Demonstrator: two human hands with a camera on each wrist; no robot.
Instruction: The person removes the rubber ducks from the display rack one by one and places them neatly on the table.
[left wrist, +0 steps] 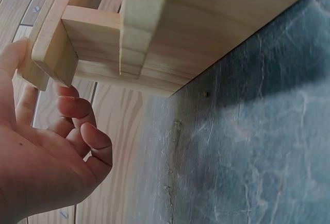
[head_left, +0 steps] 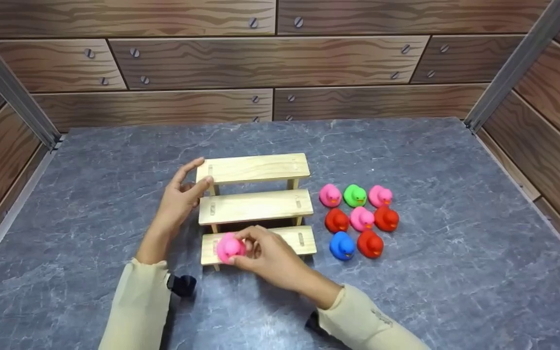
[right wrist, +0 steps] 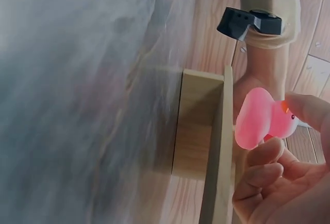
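Observation:
A pale wooden stand (head_left: 260,205) with three steps stands near the middle of the table. My left hand (head_left: 178,200) holds the left end of its top step, thumb at the front edge and index finger at the back edge. In the left wrist view, the other fingers (left wrist: 98,144) curl beside the step's end. Over the left end of the lowest step, my right hand (head_left: 272,257) pinches a pink rubber duck (head_left: 230,249) between thumb and fingers. The right wrist view shows this duck (right wrist: 260,118) side-on, close to the step board (right wrist: 219,147).
Right of the stand, several rubber ducks sit in loose rows: three pink (head_left: 361,218), three red (head_left: 370,244), one green (head_left: 355,195) and one blue (head_left: 342,245). Wood-patterned walls (head_left: 270,61) enclose the grey marbled table (head_left: 455,272) at the back and sides.

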